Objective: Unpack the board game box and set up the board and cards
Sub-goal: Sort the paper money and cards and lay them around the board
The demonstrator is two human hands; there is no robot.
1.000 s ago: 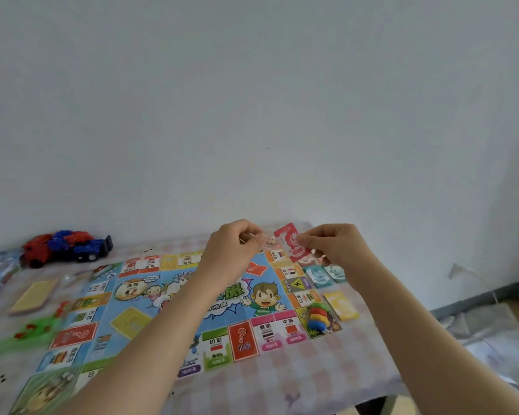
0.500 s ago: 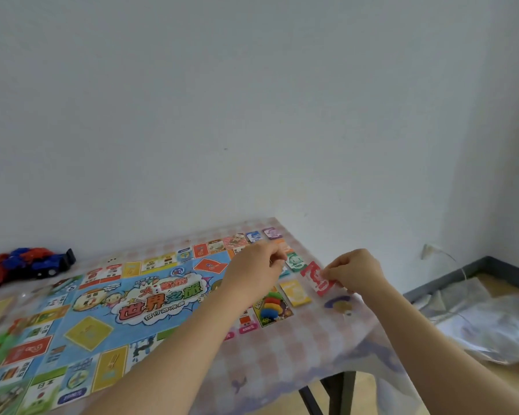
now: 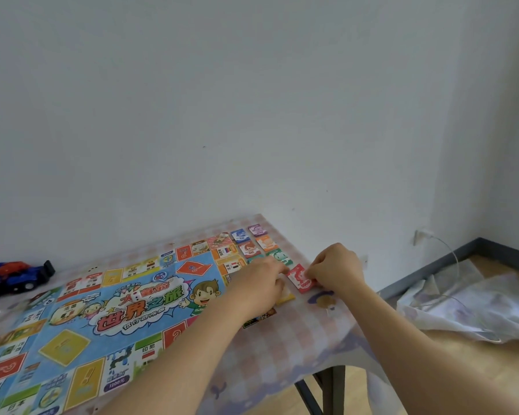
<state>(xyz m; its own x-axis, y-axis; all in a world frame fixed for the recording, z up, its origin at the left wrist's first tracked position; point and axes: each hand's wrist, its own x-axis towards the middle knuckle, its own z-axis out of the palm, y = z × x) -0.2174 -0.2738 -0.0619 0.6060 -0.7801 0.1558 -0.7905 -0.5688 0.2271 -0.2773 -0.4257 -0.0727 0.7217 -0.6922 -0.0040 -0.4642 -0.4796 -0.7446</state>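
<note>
The colourful game board (image 3: 108,310) lies flat on the checked tablecloth (image 3: 282,348). Beside its right edge stand several small stacks of play money: purple (image 3: 256,230), blue (image 3: 239,235), orange (image 3: 265,243) and green (image 3: 278,256). My right hand (image 3: 336,266) pinches a red stack (image 3: 300,278) that lies on the cloth just below the green one. My left hand (image 3: 259,284) rests palm down over the board's right edge, fingers near the red stack, covering a yellow stack (image 3: 286,298) in part.
A red and blue toy vehicle (image 3: 12,275) sits at the back left of the table. The table's right edge drops to a wooden floor with crumpled plastic sheeting (image 3: 474,307). A white wall stands close behind the table.
Both hands came down from mid-air to the table's right side. The red stack went from held up above the board to lying on the cloth beside the other stacks.
</note>
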